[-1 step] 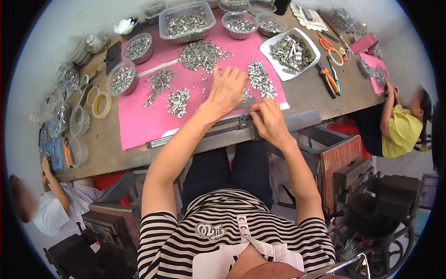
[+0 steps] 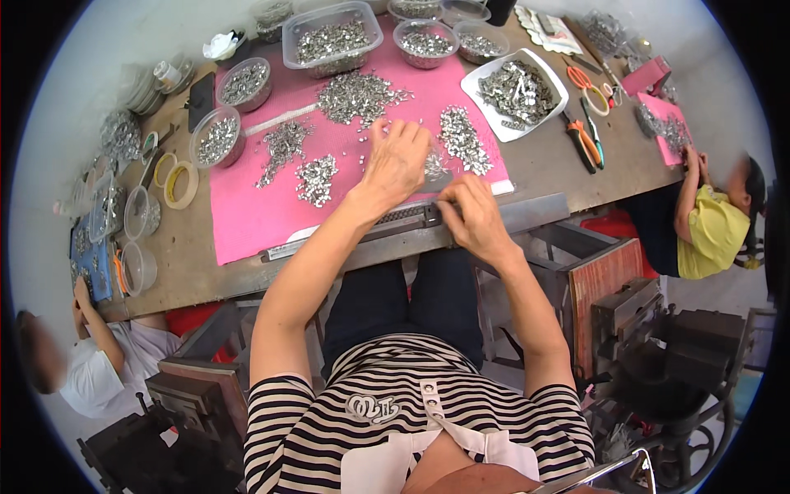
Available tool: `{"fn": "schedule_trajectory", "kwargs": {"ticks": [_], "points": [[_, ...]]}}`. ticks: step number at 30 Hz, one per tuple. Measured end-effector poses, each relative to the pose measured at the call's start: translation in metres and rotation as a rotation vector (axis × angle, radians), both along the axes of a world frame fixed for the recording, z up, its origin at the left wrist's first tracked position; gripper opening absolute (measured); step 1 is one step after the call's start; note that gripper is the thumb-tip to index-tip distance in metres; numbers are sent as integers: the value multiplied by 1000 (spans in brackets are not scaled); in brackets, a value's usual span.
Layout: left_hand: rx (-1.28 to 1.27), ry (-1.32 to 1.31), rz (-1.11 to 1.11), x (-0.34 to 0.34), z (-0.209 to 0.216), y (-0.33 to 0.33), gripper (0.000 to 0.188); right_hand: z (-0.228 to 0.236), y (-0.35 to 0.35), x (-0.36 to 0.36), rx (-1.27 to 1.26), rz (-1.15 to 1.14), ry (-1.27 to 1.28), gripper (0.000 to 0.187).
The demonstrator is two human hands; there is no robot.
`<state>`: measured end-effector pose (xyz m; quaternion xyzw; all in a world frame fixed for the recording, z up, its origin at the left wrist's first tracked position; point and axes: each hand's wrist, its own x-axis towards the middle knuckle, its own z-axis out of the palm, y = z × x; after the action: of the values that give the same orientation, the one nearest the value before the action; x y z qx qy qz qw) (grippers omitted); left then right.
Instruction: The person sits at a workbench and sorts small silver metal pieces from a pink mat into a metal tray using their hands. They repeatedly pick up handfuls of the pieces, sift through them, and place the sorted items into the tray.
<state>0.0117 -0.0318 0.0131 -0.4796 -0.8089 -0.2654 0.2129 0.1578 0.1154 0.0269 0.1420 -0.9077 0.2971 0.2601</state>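
Note:
My left hand (image 2: 398, 163) hovers over the pink mat (image 2: 247, 198), its fingers curled down and their tips mostly hidden; anything in them is too small to make out. My right hand (image 2: 475, 209) is pinched at a long metal rail (image 2: 403, 218) along the table's front edge. A dark small block (image 2: 431, 216) sits on the rail beside its fingertips. What the right fingers hold cannot be seen. Between and beyond the hands lie a small heap of thin silvery pieces (image 2: 434, 167) and a larger pile of shiny metal pieces (image 2: 465, 140).
More metal piles (image 2: 359, 97) lie on the mat. Tubs of pieces (image 2: 332, 41) line the back, with a white dish (image 2: 515, 90) at right. Pliers (image 2: 583, 144), scissors (image 2: 586, 82) and tape rolls (image 2: 181, 184) lie around. Co-workers sit at left (image 2: 107, 362) and right (image 2: 712, 218).
Both hands have shifted slightly left, the right one along the rail together with the dark block. The left fingers stay curled.

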Motion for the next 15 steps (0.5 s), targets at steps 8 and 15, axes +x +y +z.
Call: {"fn": "schedule_trajectory", "kwargs": {"ticks": [8, 15], "points": [[-97, -156, 46, 38, 0, -70, 8, -9, -27, -5, 113, 91, 36, 18], [-79, -180, 31, 40, 5, -79, 6, -5, -14, -7, 81, 90, 37, 17]]}}
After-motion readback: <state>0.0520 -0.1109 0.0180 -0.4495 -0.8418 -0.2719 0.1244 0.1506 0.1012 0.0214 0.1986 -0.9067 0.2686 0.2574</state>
